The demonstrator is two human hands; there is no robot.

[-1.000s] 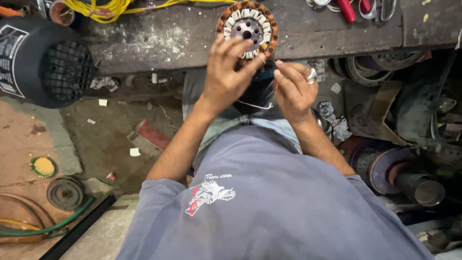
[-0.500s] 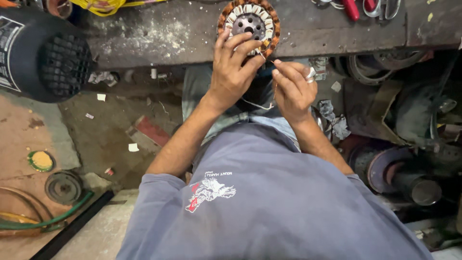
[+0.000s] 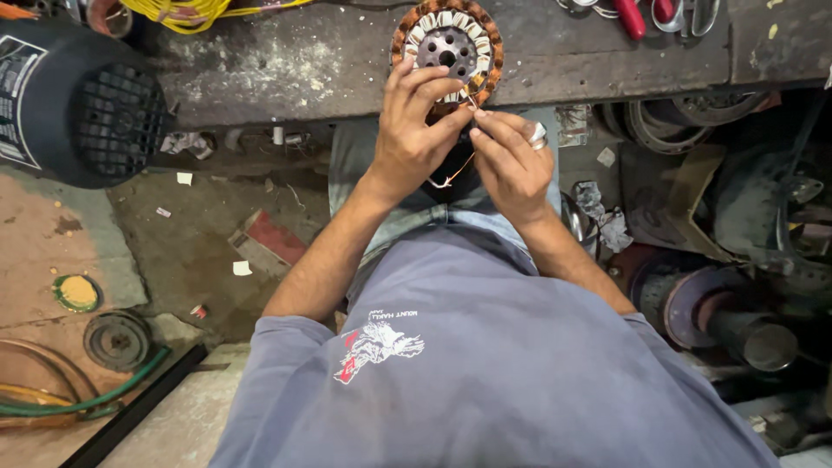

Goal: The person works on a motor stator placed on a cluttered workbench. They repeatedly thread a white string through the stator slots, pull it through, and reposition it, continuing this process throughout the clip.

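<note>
- Stator point(image 3: 447, 48) lies flat at the near edge of the desk point(image 3: 286, 61), copper windings round its rim.
- Left hand point(image 3: 414, 139) rests its fingers on the stator's near side; grip loose, steadying it.
- Right hand point(image 3: 510, 165) pinches a thin wire point(image 3: 452, 178) at the fingertips, just beside the stator; grip narrow, closed on the wire.
- To do it well: hold the stator still with the left hand, keep the wire taut, work close to the winding, avoid kinking or scraping the strand.
- Wire end at the winding is hidden by fingers; where it attaches cannot be told.
- Red-handled tools point(image 3: 646, 16) cut off at the top edge.
- Black fan cover point(image 3: 82, 104) partly out of view at left.
</note>
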